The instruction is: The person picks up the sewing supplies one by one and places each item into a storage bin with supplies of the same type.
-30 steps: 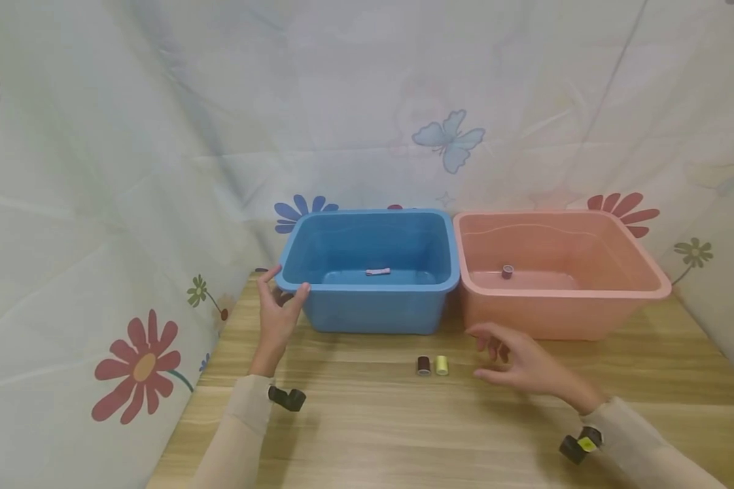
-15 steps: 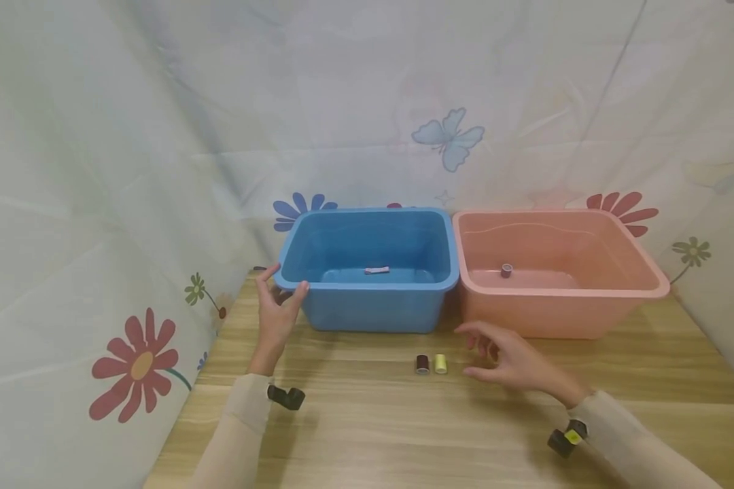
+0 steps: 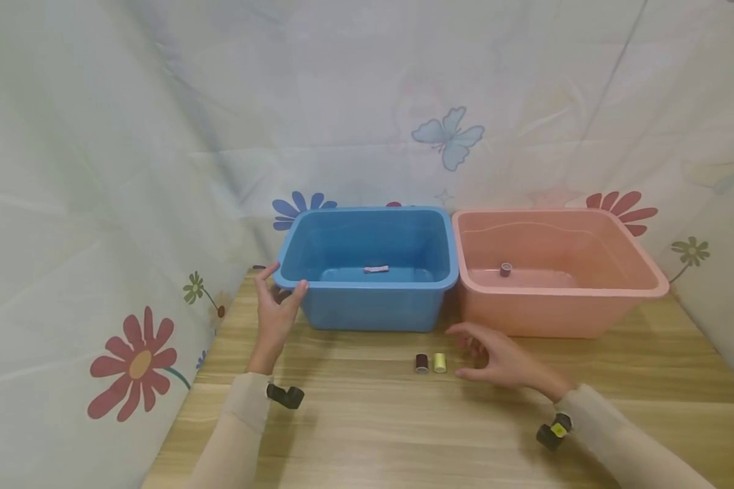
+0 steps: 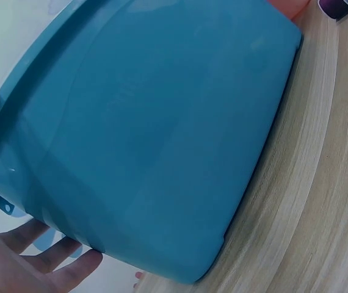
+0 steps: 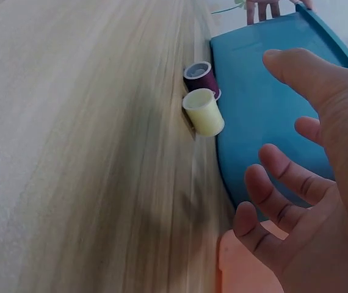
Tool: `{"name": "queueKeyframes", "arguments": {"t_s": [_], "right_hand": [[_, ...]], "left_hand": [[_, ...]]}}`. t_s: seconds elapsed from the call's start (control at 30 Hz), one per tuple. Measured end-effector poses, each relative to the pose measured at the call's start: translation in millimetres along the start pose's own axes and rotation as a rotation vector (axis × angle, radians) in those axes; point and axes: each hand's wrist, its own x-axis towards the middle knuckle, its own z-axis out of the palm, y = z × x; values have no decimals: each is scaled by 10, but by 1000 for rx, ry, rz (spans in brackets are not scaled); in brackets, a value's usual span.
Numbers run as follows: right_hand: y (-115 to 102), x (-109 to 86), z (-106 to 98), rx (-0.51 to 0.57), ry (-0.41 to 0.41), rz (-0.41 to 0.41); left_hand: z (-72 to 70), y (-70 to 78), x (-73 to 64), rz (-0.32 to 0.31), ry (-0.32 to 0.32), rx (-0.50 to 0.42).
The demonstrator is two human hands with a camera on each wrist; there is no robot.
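Right hand (image 3: 503,356) just right of the yellow spool (image 3: 440,363), holding nothing; its thumb and fingers stand apart, thumb on the near side; dark spool (image 3: 422,364) just left of the yellow one, both on the surface (image 3: 367,421), near side of the blue bin (image 3: 367,286). Left hand (image 3: 274,319) grips the bin's near left corner, thumb at the near rim, fingers bent round the left side.

Step, as judged: picking up the yellow spool; best to come in low from the right, thumb near and forefinger far; pinch lightly, since it could roll; keep fingertips off the dark spool; hold the bin without pulling.

Hard to make out: whether the spools stand or lie; any gap between them in the right wrist view, where they overlap; dark spool cut off in the left wrist view, yellow one absent there; whether every left finger touches the bin; pale strip (image 3: 376,269) in the blue bin, too small to identify; winding of the grey spool (image 3: 505,269) in the pink bin (image 3: 563,292); near parts of both bin floors, behind their walls.
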Motion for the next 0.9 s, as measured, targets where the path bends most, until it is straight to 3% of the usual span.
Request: {"name": "queueKeyframes", "arguments": {"t_s": [0.17,0.63,0.9], "right_hand": [[40,20,41,8,-4,-5],[65,58,123,-52,-15,57],[76,70,256,-81,34,77]], "left_hand": [[21,199,-93,-1,-4,9],[22,215,-93,-4,-2,11],[23,215,-93,-11,-4,12]]}}
